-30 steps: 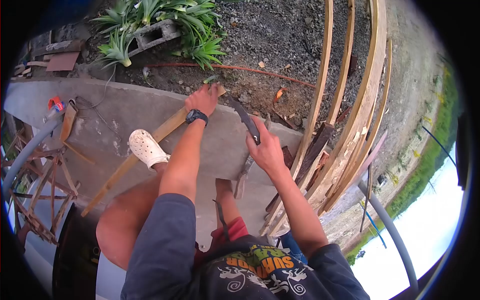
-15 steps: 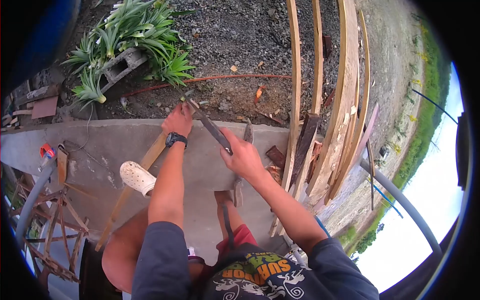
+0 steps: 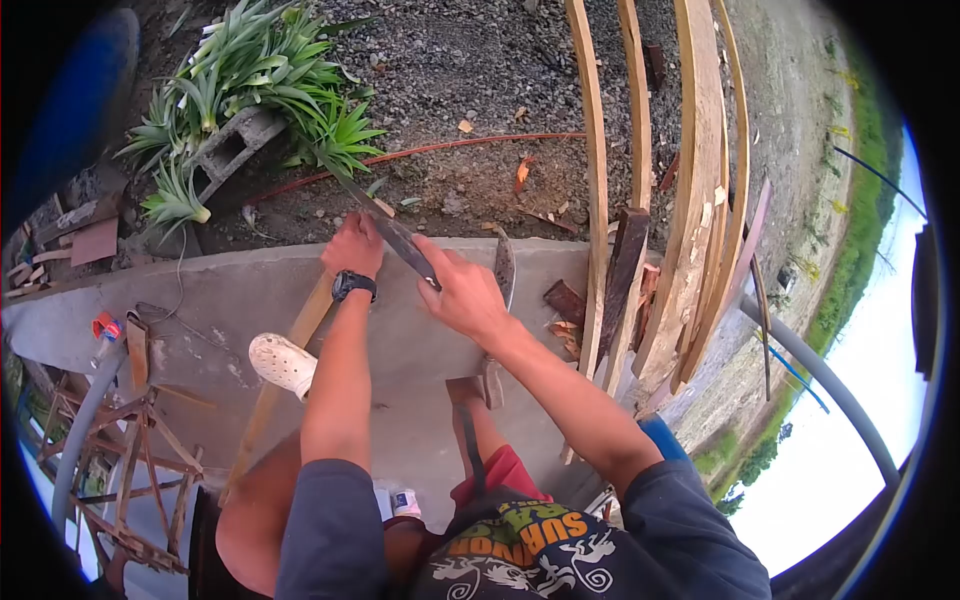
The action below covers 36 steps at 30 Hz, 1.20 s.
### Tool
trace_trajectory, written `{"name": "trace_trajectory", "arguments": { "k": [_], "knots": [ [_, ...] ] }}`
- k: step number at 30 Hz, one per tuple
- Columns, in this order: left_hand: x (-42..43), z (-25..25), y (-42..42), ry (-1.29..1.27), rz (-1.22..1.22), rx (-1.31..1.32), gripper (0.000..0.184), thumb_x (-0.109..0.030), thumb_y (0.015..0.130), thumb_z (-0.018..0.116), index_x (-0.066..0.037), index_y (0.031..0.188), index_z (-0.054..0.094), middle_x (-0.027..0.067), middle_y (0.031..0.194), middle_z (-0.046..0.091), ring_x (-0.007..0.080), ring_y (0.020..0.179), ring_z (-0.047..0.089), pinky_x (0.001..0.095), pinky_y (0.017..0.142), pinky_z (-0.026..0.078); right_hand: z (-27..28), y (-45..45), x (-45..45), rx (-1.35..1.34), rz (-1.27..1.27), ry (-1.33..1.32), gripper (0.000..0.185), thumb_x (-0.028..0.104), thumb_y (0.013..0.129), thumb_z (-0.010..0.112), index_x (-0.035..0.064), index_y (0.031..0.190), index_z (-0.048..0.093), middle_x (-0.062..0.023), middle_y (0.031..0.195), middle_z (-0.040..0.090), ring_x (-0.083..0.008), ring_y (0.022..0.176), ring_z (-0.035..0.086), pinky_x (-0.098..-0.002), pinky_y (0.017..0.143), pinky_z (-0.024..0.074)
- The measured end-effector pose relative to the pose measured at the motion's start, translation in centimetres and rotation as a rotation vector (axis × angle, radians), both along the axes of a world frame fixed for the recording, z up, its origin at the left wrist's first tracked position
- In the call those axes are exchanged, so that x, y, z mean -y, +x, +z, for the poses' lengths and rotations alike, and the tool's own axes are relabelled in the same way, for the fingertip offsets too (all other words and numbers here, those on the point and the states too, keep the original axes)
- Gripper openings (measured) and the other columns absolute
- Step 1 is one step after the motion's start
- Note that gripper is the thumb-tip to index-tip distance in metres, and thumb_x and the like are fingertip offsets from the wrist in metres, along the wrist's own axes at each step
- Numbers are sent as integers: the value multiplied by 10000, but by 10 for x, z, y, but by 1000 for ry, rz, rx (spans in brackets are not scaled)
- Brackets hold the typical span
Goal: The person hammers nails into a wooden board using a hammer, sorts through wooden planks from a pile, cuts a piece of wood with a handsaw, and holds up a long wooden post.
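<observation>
My left hand (image 3: 353,248), a watch on its wrist, is closed around the upper end of a wooden strip (image 3: 318,305) that slants across the concrete ledge (image 3: 420,345). My right hand (image 3: 465,290) is wrapped round the near end of a long, dark, flat-bladed tool (image 3: 395,232). Its blade crosses just above my left hand and points up-left toward the plants; whether the edge has teeth cannot be made out. A white clog (image 3: 283,365) rests at the wooden strip. Beside my right hand lies a bolo knife (image 3: 504,265), partly hidden by my wrist.
Cut leafy plants (image 3: 260,75) and a hollow concrete block (image 3: 235,150) lie on the gravel at upper left. Several long wooden boards (image 3: 690,200) lean over the ledge on the right. A wooden frame (image 3: 125,480) and a grey pipe (image 3: 90,420) stand at lower left.
My right hand and the bladed tool have shifted slightly left and up. My left hand stays on the wooden strip. The whole view has tilted a little.
</observation>
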<state>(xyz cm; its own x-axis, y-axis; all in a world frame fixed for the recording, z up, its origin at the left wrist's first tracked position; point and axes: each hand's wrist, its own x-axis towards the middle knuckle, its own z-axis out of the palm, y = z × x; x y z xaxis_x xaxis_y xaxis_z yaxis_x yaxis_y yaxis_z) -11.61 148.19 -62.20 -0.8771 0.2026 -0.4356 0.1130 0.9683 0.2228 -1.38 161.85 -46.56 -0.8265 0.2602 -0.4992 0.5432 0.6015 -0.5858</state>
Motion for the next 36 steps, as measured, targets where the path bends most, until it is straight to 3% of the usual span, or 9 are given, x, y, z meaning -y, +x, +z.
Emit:
{"name": "trace_trajectory", "arguments": {
  "k": [4, 9, 11, 27, 30, 32, 36],
  "knots": [
    [0, 4, -1, 26, 40, 34, 414, -544, 1015, 486, -203, 1062, 716, 183, 871, 756, 458, 848, 721, 589, 712, 548, 39, 52, -16, -4, -5, -5, 642, 118, 873, 698, 145, 1481, 494, -191, 1060, 717, -438, 859, 692, -517, 730, 576],
    [0, 5, 0, 73, 83, 5, 429, -567, 999, 506, -206, 1046, 731, 190, 889, 758, 455, 859, 722, 582, 737, 548, 35, 62, -11, -21, -4, 11, 641, 114, 873, 704, 148, 1479, 500, -190, 1058, 712, -435, 856, 693, -513, 721, 578],
    [0, 7, -1, 86, 83, 11, 428, -567, 996, 508, -207, 1041, 735, 194, 897, 758, 455, 862, 722, 581, 746, 549, 31, 63, -11, -74, 18, 42, 689, 188, 888, 707, 181, 1526, 448, -157, 960, 667, -419, 759, 678, -510, 661, 574],
    [-1, 4, 0, 23, 84, 1, 395, -552, 951, 578, -210, 1049, 749, 180, 890, 767, 420, 853, 742, 552, 741, 572, 66, 89, -21, -53, 46, 26, 712, 171, 853, 729, 186, 1518, 476, -159, 944, 670, -406, 734, 682, -498, 648, 578],
    [-2, 5, -2, 41, 98, 2, 403, -563, 946, 580, -207, 1041, 743, 178, 888, 767, 422, 853, 741, 552, 742, 570, 116, 118, -30, -30, -14, -40, 689, 145, 847, 728, 171, 1498, 505, -177, 992, 701, -403, 776, 702, -482, 675, 585],
    [-2, 5, 0, 51, 118, 8, 409, -571, 943, 580, -204, 1032, 739, 177, 886, 767, 426, 851, 740, 553, 742, 569, 150, 124, -35, 81, -53, -82, 584, 37, 869, 713, 46, 1429, 545, -244, 1114, 719, -437, 909, 721, -462, 749, 587],
    [2, 4, 0, 42, 103, 18, 413, -569, 958, 555, -198, 1002, 731, 176, 879, 765, 434, 844, 735, 570, 733, 560, 99, 95, -24, 10, -44, -38, 569, 93, 879, 699, 85, 1426, 544, -253, 1055, 723, -457, 870, 708, -504, 742, 575]
  ]
}}
